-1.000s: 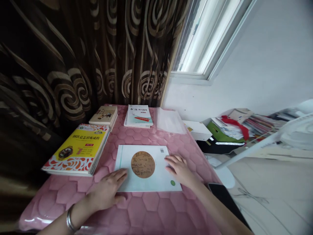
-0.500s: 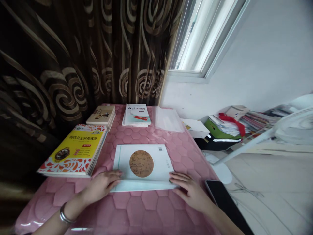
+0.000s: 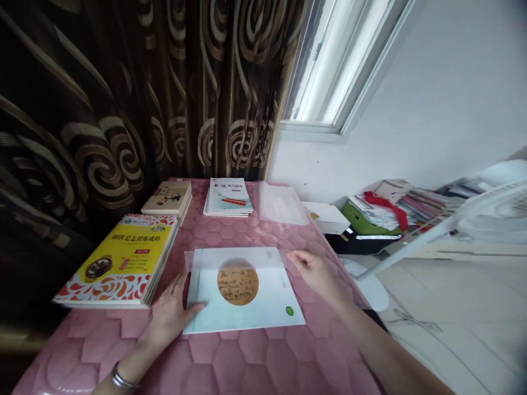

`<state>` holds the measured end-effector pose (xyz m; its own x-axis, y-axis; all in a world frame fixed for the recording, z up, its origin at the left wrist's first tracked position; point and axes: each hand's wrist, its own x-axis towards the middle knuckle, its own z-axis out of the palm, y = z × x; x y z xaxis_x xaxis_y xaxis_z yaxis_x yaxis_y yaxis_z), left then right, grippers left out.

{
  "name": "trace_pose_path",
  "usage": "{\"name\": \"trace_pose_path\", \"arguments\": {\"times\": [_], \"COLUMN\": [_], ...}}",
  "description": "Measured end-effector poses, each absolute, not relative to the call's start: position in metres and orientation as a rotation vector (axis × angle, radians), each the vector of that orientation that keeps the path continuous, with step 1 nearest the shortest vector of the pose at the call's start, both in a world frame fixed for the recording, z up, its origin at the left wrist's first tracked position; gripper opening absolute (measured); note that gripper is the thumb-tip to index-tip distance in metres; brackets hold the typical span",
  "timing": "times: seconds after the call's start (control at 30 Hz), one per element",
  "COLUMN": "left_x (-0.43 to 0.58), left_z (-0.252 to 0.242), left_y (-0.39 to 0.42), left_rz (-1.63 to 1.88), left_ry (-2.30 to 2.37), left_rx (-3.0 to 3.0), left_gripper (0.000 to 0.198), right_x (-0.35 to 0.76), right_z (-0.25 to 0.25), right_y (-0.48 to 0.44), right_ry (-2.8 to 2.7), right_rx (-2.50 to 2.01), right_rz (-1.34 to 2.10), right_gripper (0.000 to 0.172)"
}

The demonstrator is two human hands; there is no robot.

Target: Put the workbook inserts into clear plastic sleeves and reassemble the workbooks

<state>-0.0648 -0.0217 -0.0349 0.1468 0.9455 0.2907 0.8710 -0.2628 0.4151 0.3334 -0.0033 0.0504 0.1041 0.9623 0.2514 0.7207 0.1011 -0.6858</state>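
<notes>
A pale blue-white book [image 3: 251, 315] with a brown circle of handwriting lies flat on the pink padded table cover [image 3: 230, 356]. Across its upper part runs a translucent plastic sheet [image 3: 206, 260], which sticks out past both side edges. My right hand [image 3: 310, 269] has its fingertips closed on the sheet's right end, just off the book's upper right side. My left hand [image 3: 171, 310] rests at the book's left edge, thumb on the cover and fingers stretched along the side.
Left of the book stands a stack topped by a yellow book [image 3: 132, 247], with smaller brown books [image 3: 168, 197] behind. Thin booklets [image 3: 228, 195] and clear sheets [image 3: 282, 203] lie at the back. Off the table's right side are a white box [image 3: 327, 216] and a white fan [image 3: 436, 233].
My right hand has gone from the book's lower right corner up to its upper right side. The translucent strip moved from the lower edge to the upper part. My left hand spread its fingers.
</notes>
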Motion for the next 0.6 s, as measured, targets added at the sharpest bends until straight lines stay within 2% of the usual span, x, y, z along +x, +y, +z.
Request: {"name": "trace_pose_path", "arguments": {"times": [0.2,0.37,0.6], "left_x": [-0.066,-0.066,-0.063], "left_z": [-0.043,-0.047,-0.042], "left_y": [-0.021,-0.025,-0.027], "left_rz": [0.657,0.769,0.835], "left_ry": [1.7,1.617,1.613], "left_rx": [2.538,2.784,2.844], "left_gripper": [0.067,0.071,0.079], "right_x": [0.328,0.325,0.314], "right_z": [0.085,0.069,0.037], "right_y": [0.115,0.198,0.244], "right_ry": [-1.452,-1.282,-1.161], "right_rx": [-1.677,-1.775,-1.839], "right_rz": [0.389,0.493,0.617], "right_gripper": [0.03,0.026,0.018]}}
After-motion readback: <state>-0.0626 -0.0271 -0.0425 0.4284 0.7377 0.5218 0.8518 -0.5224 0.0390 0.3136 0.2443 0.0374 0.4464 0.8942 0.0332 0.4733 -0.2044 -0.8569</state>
